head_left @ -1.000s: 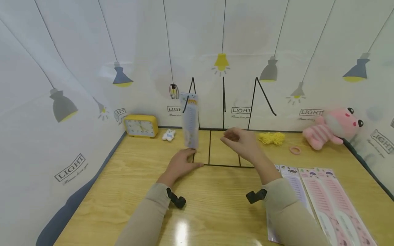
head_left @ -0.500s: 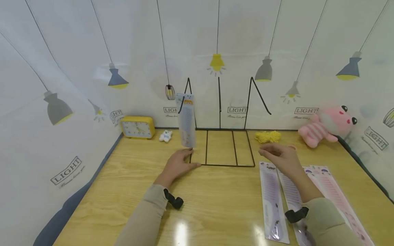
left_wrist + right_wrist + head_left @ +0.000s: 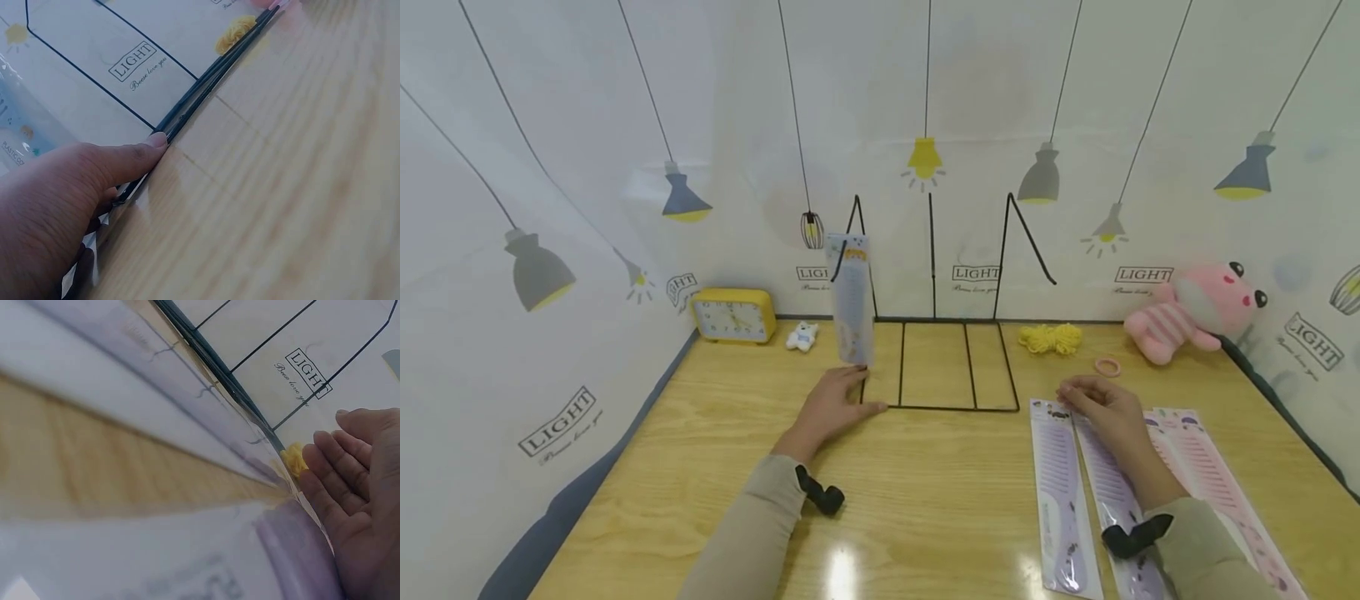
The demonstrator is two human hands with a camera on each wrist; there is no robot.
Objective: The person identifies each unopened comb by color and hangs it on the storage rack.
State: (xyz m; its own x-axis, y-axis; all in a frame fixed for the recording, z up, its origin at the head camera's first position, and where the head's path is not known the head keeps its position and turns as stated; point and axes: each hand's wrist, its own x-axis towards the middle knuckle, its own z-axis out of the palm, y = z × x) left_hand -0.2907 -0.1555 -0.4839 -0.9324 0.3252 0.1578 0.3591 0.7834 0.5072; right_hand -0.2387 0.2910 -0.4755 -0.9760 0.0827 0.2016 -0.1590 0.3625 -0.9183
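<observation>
A black wire rack with upright hooks stands against the back wall. From its left hook hangs a packaged pale blue comb. My left hand holds the rack's front left corner, its thumb along the front bar, as the left wrist view also shows. My right hand is over the top end of a packaged purple comb, fingers loosely extended in the right wrist view. Another purple comb lies to its left. Pink combs, also packaged, lie partly behind my right arm.
Along the back stand a yellow clock, a small white bear figure, a yellow yarn bundle and a pink plush toy. A pink ring lies close beyond my right hand. Lamp-printed sheeting borders the wooden table.
My right hand has moved away from the rack, rightward and down to the purple combs. My left hand stays at the rack's corner, and the hanging comb stays on its hook.
</observation>
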